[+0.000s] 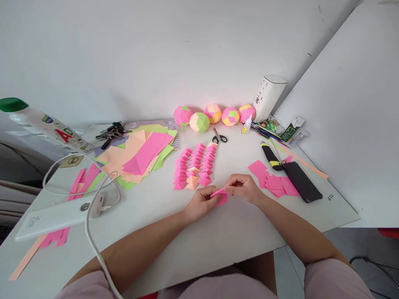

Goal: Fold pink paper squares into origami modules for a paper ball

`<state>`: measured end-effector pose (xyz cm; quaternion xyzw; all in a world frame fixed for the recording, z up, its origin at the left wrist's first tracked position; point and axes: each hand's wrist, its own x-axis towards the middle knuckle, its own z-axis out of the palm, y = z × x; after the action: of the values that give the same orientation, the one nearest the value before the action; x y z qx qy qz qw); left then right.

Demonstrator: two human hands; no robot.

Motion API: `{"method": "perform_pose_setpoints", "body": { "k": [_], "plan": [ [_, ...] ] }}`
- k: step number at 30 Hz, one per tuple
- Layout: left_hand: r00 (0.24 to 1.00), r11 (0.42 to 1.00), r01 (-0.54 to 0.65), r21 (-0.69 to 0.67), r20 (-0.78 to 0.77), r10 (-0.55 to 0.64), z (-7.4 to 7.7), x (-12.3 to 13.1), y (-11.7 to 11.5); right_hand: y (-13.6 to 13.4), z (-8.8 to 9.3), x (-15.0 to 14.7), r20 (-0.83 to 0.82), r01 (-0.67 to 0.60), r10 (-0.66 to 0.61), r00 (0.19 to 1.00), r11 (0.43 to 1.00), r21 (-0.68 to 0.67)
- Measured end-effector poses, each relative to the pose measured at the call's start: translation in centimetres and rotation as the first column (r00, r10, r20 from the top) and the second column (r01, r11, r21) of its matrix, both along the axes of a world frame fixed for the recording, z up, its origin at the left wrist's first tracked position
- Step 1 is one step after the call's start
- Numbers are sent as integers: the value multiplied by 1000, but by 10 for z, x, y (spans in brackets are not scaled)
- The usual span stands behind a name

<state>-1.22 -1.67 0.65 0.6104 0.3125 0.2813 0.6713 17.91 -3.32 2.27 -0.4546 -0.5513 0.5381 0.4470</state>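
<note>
A small pink paper piece (222, 199), partly folded, is held between both hands above the near part of the table. My left hand (204, 202) pinches it from the left, with the thumb on top. The fingers of my right hand (244, 189) close on its upper right edge. Just beyond the hands stand three rows of folded pink paper units (197, 160), with a few peach ones (192, 182) among them. Several loose pink paper squares (276, 185) lie right of my right hand.
Several multicoloured paper balls (199, 122) line the wall behind scissors (220, 136) and a glue bottle (246, 125). At right lie a cutter (271, 156) and a black phone (302, 181). Coloured sheets (143, 155), a white power bank (59, 216) with a cable, and a spray can (46, 126) occupy the left.
</note>
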Motion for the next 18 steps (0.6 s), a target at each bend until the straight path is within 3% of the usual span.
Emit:
{"method": "perform_pose_setpoints", "body": {
  "k": [11,15,18],
  "plan": [
    [996,985,-54,-167,62,65,-4,0,1,-3,13,1,137,38,-52,989,994,106],
    [997,986,-48,-160,55,57,-2,1,1,-4,13,-2,192,54,-84,978,986,158],
    [998,989,-44,-142,46,51,-1,2,0,-3,11,-3,261,-1,-48,964,983,184]
  ]
}}
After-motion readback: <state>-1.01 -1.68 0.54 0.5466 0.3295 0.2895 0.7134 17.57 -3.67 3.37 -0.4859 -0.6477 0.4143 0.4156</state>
